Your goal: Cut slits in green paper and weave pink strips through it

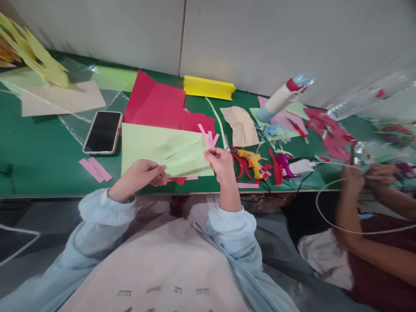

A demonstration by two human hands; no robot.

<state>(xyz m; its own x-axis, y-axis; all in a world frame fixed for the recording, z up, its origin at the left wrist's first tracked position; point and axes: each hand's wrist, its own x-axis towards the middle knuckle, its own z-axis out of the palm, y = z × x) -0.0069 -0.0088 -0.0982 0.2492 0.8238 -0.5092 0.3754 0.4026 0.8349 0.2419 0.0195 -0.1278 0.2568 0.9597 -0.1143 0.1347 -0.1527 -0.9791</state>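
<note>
So this **surface** (42, 151) is dark green and covered in craft stuff. Biggest bits are the smooth red paper sheets (154, 102) at the back, overlapped along their front by a pale green rectangular paper sheet (143, 147) near the front edge. The left hand (141, 175) is over that sheet's lower left part, the right hand (222, 164) at its right end. Left of the sheet lies a black-screened phone in a light case (103, 132); right of the right hand there's a yellow glue gun (253, 161). Between the hands runs a narrow pale green paper strip (186, 166), left fingers closed on its near end. Right fingers are pinched at the base of some fanned-out little pink paper strips (209, 138); can't tell if they've got the green one too.
</note>
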